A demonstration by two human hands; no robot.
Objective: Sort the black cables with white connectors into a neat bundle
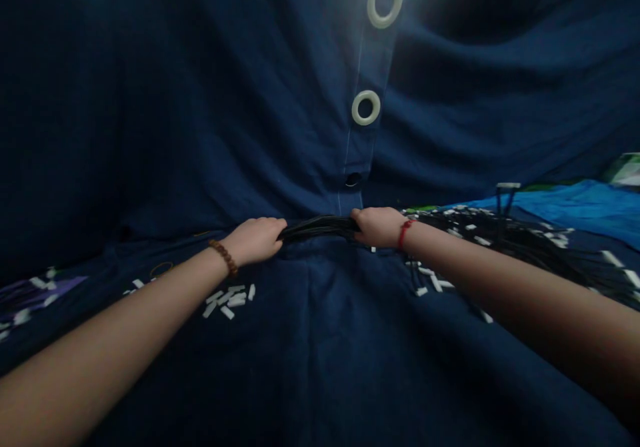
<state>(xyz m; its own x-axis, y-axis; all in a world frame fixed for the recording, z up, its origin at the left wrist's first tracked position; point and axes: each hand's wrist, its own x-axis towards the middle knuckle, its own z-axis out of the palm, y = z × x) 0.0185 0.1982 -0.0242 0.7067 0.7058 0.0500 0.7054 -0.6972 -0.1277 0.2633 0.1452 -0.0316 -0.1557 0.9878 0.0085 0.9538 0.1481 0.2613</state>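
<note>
A bundle of thin black cords point(320, 227) stretches level between my two hands, above the dark blue cloth point(310, 367). My left hand point(256, 240) is closed around its left end, with a brown bead bracelet on the wrist. Around the right part of the bundle my right hand point(379, 227) is closed too, a red string on that wrist. Small white tabs point(230, 299) lie loose on the cloth below my left hand. More white tabs point(435, 280) lie under my right forearm, some apparently on cord ends.
To the right spreads a pile of black cords with white tabs point(545, 247), beside bright blue fabric point(590, 203). A purple piece with white tabs point(60, 290) lies far left. Behind hangs a dark blue curtain point(240, 100) with pale ring eyelets point(366, 124). A thin yellowish loop point(161, 265) rests near my left forearm.
</note>
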